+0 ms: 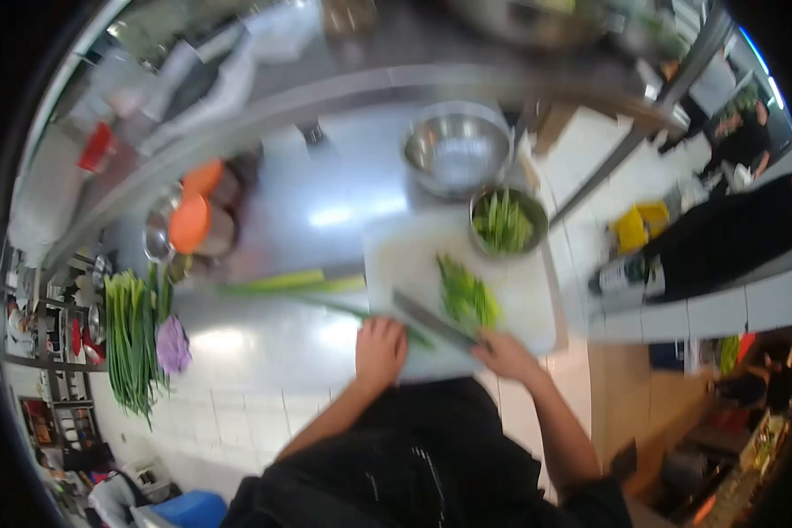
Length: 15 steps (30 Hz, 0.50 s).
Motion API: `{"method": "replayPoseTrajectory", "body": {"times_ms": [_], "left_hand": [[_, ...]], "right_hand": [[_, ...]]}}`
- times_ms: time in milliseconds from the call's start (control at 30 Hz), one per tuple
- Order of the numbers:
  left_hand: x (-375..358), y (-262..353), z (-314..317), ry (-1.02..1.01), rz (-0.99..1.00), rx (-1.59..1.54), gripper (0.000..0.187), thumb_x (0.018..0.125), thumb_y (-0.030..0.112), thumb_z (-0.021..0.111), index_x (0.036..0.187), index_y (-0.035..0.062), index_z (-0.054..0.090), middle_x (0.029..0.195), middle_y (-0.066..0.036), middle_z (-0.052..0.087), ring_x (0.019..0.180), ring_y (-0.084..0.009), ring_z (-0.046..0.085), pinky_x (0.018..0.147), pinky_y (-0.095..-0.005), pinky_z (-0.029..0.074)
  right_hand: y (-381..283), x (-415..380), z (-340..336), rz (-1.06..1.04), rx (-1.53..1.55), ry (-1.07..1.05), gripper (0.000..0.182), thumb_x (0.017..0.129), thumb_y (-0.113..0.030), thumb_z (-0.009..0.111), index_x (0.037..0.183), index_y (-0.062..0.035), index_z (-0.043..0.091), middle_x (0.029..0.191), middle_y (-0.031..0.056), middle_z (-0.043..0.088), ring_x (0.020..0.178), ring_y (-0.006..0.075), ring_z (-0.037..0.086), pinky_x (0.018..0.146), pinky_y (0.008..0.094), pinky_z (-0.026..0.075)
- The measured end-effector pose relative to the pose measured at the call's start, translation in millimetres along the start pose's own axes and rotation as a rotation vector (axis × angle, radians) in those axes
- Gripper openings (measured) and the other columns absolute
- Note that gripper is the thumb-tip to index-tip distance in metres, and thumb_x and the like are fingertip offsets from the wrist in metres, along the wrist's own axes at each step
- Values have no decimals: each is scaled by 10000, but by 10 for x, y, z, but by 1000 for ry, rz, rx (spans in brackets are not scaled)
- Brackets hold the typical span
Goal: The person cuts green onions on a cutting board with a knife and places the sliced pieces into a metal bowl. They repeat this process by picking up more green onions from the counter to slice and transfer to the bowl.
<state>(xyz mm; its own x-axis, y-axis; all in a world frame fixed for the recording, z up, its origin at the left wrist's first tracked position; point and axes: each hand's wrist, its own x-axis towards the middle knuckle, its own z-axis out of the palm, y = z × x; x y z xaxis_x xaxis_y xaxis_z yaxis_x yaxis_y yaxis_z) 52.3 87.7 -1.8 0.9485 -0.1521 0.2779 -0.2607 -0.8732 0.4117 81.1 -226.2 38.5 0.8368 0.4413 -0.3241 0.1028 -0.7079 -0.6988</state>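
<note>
My right hand (506, 356) is closed round the handle of a knife (433, 320), whose blade points up and left over the white cutting board (537, 304). At the board's left edge my left hand (382, 348) has its fingers bent over a green onion stalk (418, 336). Cut green pieces (466, 292) lie in a heap right of the blade. Near the board's top right corner a metal bowl (508, 222) holds more cut green pieces. Longer stalks (295, 282) lie on the steel counter left of the board.
An empty-looking metal bowl (458, 150) stands behind the board. On the left are containers with orange lids (190, 223), a bunch of green onions (134, 334) and a purple cloth-like item (173, 344). A shelf (378, 84) crosses above. People (739, 132) stand far right.
</note>
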Motion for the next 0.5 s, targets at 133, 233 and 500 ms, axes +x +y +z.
{"method": "replayPoseTrajectory", "body": {"times_ms": [133, 233, 500], "left_hand": [[-13, 22, -54, 57, 19, -25, 256, 891, 146, 749, 1143, 102, 737, 1207, -109, 665, 1183, -365, 603, 1003, -510, 493], [-20, 19, -50, 76, 23, -32, 247, 893, 154, 749, 1136, 114, 740, 1196, -100, 663, 1180, -358, 604, 1003, -505, 490], [-32, -7, -65, 89, 13, -81, 247, 899, 172, 745, 1134, 99, 717, 1205, -102, 662, 1186, -356, 607, 1011, -501, 496]], "right_hand": [[-90, -114, -52, 104, -19, 152, 354, 1021, -287, 731, 1215, 0, 662, 1016, 290, 742, 972, 506, 712, 845, 568, 551], [-590, -143, -124, 152, -122, 214, 225, 1047, -240, 657, 1119, -28, 637, 962, 296, 743, 934, 556, 692, 814, 645, 530], [-781, -61, 318, 93, -168, 62, 207, 1085, -237, 551, 1154, -43, 529, 943, 323, 721, 881, 574, 694, 809, 680, 518]]}}
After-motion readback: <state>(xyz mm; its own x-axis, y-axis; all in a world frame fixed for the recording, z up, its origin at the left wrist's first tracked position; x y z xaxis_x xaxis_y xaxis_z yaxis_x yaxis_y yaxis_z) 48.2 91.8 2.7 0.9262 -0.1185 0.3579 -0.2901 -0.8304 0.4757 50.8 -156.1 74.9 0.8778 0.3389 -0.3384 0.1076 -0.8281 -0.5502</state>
